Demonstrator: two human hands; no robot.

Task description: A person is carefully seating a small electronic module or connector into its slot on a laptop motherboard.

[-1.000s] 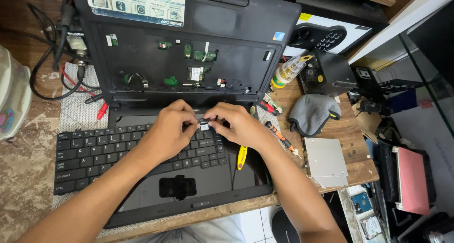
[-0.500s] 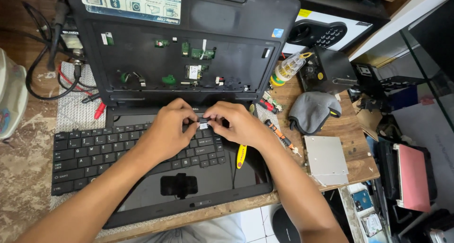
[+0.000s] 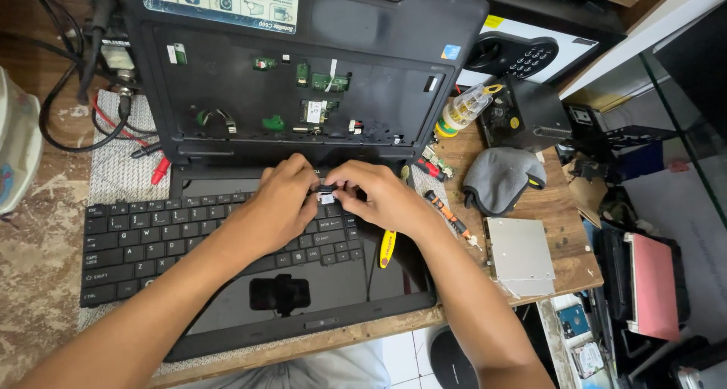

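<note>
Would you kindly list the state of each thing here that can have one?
Laptop: opened up, inner boards exposed.
Keyboard: lifted out, lying loose on the palm rest.
Left hand: pinching a small connector.
Right hand: pinching the same connector.
Yellow tool: lying unused.
Grey cloth: crumpled.

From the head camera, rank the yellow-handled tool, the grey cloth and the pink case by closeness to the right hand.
1. Yellow-handled tool, just below the right hand, lying on the laptop.
2. Grey cloth, farther right on the wooden table.
3. Pink case, far right, off the table edge.
</note>
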